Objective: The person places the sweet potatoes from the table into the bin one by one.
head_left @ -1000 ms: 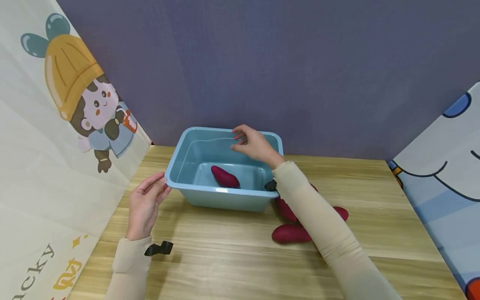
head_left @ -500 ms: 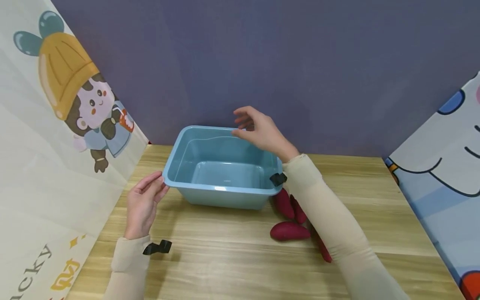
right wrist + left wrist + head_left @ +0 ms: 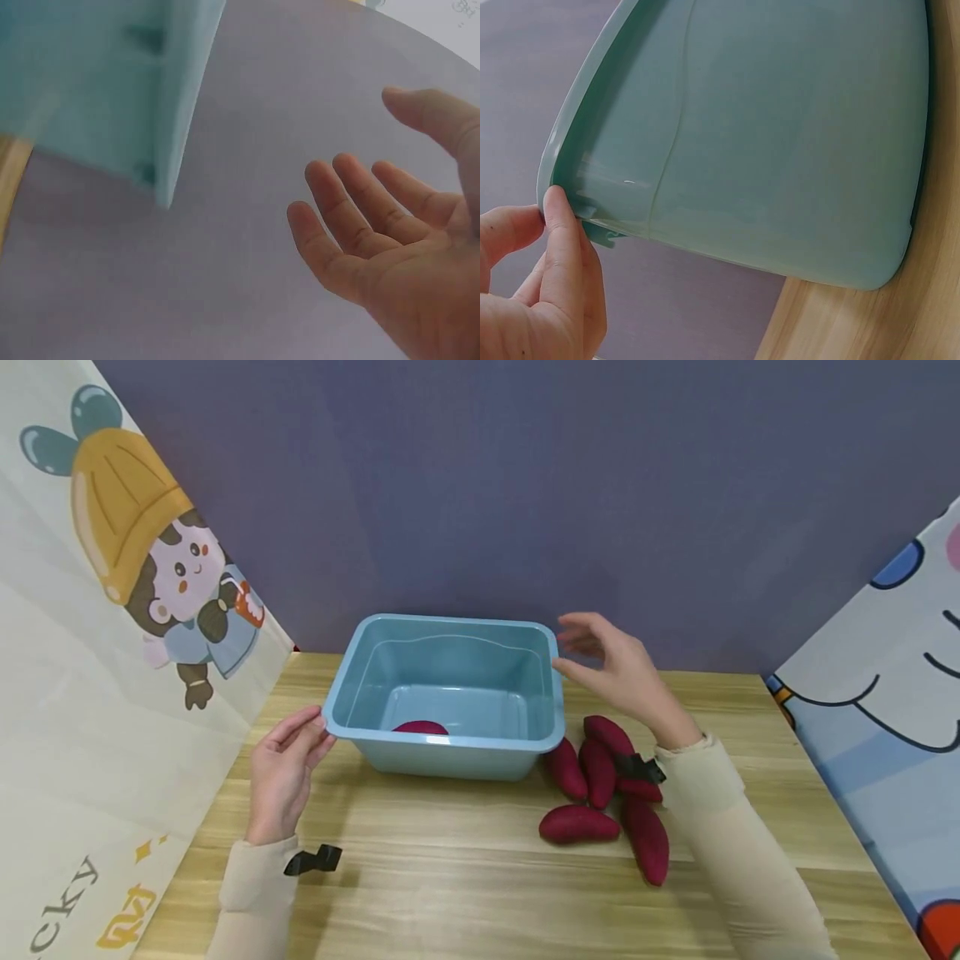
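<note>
A light-blue plastic basin (image 3: 457, 760) stands on the table in the head view. My left hand (image 3: 281, 777) pinches its near left rim corner; the left wrist view shows thumb and fingers on the rim (image 3: 549, 161). Inside, the top of one purple-red sweet potato (image 3: 422, 727) shows behind the near wall, which hides the rest of it. My right hand (image 3: 618, 672) is just right of the basin, fingers relaxed and holding nothing. In the right wrist view, the spread right hand (image 3: 397, 247) is apart from the basin wall (image 3: 90, 82).
Several sweet potatoes (image 3: 597, 774) lie in a group right of the basin, partly under the right wrist. One sweet potato (image 3: 579, 824) lies crosswise in front of them. A dark purple-grey wall (image 3: 480, 485) rises behind the wooden table (image 3: 450, 877), with printed cloth (image 3: 172, 710) at the left.
My right hand has risen from inside the basin and moved right, out past its rim. The sweet potato inside now shows nearer the front wall. My left hand keeps its hold.
</note>
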`<state>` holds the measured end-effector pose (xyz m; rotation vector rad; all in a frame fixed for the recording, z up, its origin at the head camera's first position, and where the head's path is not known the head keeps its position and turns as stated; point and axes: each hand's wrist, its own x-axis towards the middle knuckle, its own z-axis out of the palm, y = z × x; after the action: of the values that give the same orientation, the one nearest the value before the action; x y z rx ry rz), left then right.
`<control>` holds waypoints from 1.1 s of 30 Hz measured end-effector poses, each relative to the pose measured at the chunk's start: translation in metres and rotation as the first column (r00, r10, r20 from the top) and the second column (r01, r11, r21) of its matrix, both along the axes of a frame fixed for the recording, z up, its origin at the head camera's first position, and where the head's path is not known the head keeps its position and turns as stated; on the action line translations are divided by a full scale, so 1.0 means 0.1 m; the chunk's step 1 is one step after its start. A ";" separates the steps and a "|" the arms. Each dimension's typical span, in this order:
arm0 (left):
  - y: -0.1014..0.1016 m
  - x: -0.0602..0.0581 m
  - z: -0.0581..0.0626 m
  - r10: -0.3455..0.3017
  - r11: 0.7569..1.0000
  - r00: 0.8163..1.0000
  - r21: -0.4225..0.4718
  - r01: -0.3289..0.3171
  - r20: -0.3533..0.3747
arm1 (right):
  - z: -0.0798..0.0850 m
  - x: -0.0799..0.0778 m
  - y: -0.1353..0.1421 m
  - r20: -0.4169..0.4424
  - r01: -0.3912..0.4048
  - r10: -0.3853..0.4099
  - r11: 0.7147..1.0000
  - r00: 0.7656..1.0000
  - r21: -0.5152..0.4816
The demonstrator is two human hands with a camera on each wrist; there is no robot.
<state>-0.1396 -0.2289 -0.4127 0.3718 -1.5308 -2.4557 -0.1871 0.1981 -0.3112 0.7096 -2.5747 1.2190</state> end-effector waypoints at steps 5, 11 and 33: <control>0.01 0.01 0.01 -0.010 1.000 1.000 -0.011 0.010 0.004 | -0.18 0.25 0.37 -0.072 0.043 -0.041 0.999 0.997 0.025; 0.02 0.02 0.01 -0.014 1.000 1.000 -0.011 0.014 0.005 | -0.48 0.53 0.78 -0.069 0.119 -0.112 0.987 0.991 0.112; 0.01 0.03 -0.02 -0.026 0.999 0.999 0.027 0.027 -0.026 | -1.72 0.81 1.80 0.326 0.109 -0.120 0.993 0.938 0.051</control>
<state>-0.1366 -0.2278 -0.4144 0.3260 -1.5024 -2.4942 -0.1063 0.3782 -0.4828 0.3791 -2.8604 1.3606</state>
